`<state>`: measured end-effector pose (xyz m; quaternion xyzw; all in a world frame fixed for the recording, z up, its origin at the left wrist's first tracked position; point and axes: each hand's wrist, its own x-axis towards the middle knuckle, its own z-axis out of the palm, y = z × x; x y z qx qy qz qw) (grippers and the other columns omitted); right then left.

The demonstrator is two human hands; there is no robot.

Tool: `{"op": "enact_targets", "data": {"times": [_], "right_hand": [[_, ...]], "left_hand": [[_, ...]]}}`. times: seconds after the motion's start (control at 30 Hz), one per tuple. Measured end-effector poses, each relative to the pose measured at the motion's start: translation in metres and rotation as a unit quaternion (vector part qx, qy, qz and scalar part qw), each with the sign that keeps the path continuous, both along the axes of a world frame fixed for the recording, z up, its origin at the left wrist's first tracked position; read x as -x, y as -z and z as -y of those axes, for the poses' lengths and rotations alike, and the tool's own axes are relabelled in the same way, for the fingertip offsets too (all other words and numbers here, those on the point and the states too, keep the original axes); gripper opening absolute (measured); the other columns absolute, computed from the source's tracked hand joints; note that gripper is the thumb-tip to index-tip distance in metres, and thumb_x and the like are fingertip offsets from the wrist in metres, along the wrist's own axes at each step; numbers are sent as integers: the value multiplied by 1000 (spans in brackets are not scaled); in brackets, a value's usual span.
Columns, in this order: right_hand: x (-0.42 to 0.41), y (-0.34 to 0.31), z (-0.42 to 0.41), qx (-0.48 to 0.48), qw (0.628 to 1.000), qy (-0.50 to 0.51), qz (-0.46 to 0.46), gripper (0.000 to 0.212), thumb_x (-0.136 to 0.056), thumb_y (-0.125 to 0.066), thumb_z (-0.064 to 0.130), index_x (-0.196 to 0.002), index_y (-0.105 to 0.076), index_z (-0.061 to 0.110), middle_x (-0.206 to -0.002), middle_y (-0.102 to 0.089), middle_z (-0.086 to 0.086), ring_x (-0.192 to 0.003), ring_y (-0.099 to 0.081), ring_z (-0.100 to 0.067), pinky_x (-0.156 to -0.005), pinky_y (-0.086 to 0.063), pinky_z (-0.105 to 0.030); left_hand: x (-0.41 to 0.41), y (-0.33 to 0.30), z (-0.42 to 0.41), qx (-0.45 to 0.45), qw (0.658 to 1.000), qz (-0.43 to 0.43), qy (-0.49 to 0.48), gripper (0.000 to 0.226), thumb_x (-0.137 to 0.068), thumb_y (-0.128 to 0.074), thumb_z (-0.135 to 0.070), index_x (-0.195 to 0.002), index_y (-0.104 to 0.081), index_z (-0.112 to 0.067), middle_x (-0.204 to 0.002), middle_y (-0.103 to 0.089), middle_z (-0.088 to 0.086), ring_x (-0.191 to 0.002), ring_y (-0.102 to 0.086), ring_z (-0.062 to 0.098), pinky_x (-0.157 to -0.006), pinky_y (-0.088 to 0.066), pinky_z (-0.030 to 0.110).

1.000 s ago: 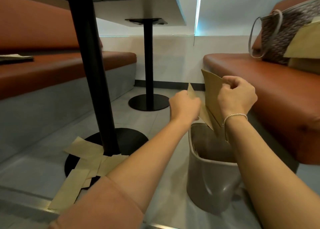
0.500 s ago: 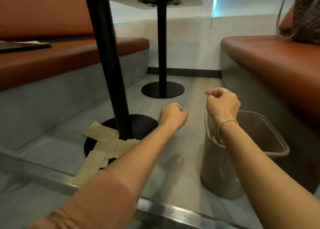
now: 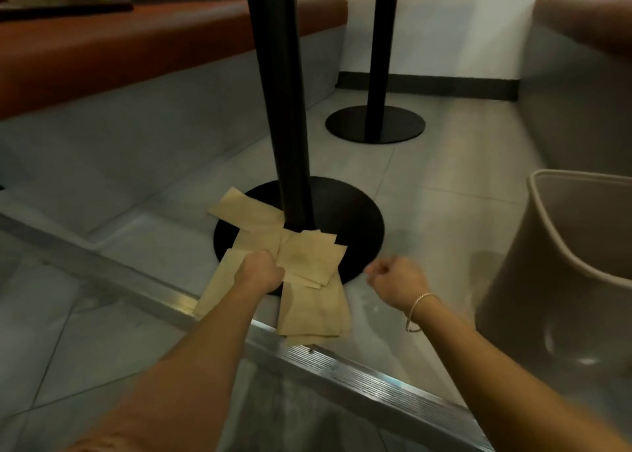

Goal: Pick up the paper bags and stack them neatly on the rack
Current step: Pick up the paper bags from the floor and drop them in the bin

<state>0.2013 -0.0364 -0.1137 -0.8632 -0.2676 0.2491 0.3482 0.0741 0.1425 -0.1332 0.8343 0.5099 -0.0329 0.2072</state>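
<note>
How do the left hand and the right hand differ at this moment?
The left hand is down on the scattered paper bags by the black table base, while the right hand hangs apart from them, over bare floor. The right wrist wears a bracelet; the left wrist is bare. The right hand holds nothing; whether the left grips a bag is hidden. Both have curled fingers.

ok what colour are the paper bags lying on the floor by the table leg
Plain tan-brown kraft, no print visible: the paper bags show best in the head view.
</note>
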Motion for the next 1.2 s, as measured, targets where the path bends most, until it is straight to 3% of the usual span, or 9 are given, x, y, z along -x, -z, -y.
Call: {"op": "enact_targets", "data": {"times": [0.2, 0.3, 0.4, 0.5, 0.63, 0.77, 0.87, 1.03, 1.2], "right_hand": [[11, 54, -26, 44, 993, 12, -111, 22, -85, -56, 8, -70, -54, 24, -70, -58, -1, -67, -55, -18, -57, -46, -25], [11, 75, -35, 46, 988, 22, -144, 18, -82, -58, 8, -74, -52, 23, -80, -63, -8, -69, -59, -22, -57, -47, -28], [11, 93, -44, 33, 977, 58, -200, 22, -82, -56, 4, -82, -51, 25, -76, -59, -10, -53, -54, -21, -48, -44, -27], [9, 106, -55, 7, 968, 93, -234, 26, -82, -51, 2, -87, -51, 28, -85, -59, -13, -56, -54, -22, -43, -40, -24], [12, 113, -68, -32, 957, 117, -265, 25, -85, -51, 3, -100, -50, 23, -85, -62, -14, -52, -51, -18, -41, -39, -26], [12, 112, -86, -89, 934, 146, -315, 31, -87, -54, 4, -113, -47, 21, -91, -57, -13, -57, -50, -17, -45, -39, -26], [13, 109, -95, -107, 928, 135, -330, 38, -89, -55, 7, -123, -43, 18, -93, -57, -12, -58, -51, -16, -48, -41, -27], [15, 111, -102, -124, 909, 171, -358, 26, -90, -57, 5, -112, -44, 12, -72, -55, -9, -49, -47, -16, -47, -41, -27], [19, 121, -119, -76, 936, 175, -295, 26, -88, -61, 23, -106, -61, 4, -65, -61, -10, -49, -55, -20, -54, -52, -30]], "left_hand": [[-23, 37, 9, 10, 997, 68, 47, 46, -91, -58, -28, -132, -47, -11, -128, -52, 13, -115, -51, 27, -89, -45, 33], [-39, 56, 12, -2, 993, 63, 102, 64, -84, -64, -40, -138, -39, -15, -137, -42, 11, -125, -40, 27, -94, -42, 37], [-46, 71, 12, -27, 991, 30, 126, 77, -79, -66, -49, -141, -33, -17, -141, -40, 10, -128, -35, 28, -95, -39, 37], [-47, 79, 9, -70, 989, 22, 129, 69, -83, -62, -49, -136, -37, -13, -131, -49, 11, -120, -43, 30, -88, -41, 35], [-48, 83, 4, -139, 981, 68, 117, 36, -97, -41, -33, -123, -53, -10, -111, -62, 15, -104, -55, 32, -77, -42, 33], [-45, 78, -4, -90, 984, 153, 20, 37, -102, -32, -31, -105, -59, -5, -92, -65, 18, -80, -57, 28, -65, -36, 29], [-42, 77, -8, -87, 981, 171, -6, 37, -102, -33, -29, -106, -59, -3, -93, -65, 19, -85, -57, 30, -68, -33, 27], [-43, 76, -9, -72, 983, 167, -7, 38, -102, -33, -30, -104, -59, -2, -94, -64, 20, -89, -59, 33, -66, -32, 26], [-45, 71, -8, -38, 985, 167, 6, 38, -102, -34, -32, -109, -59, -4, -93, -62, 18, -79, -51, 23, -67, -33, 24]]}}
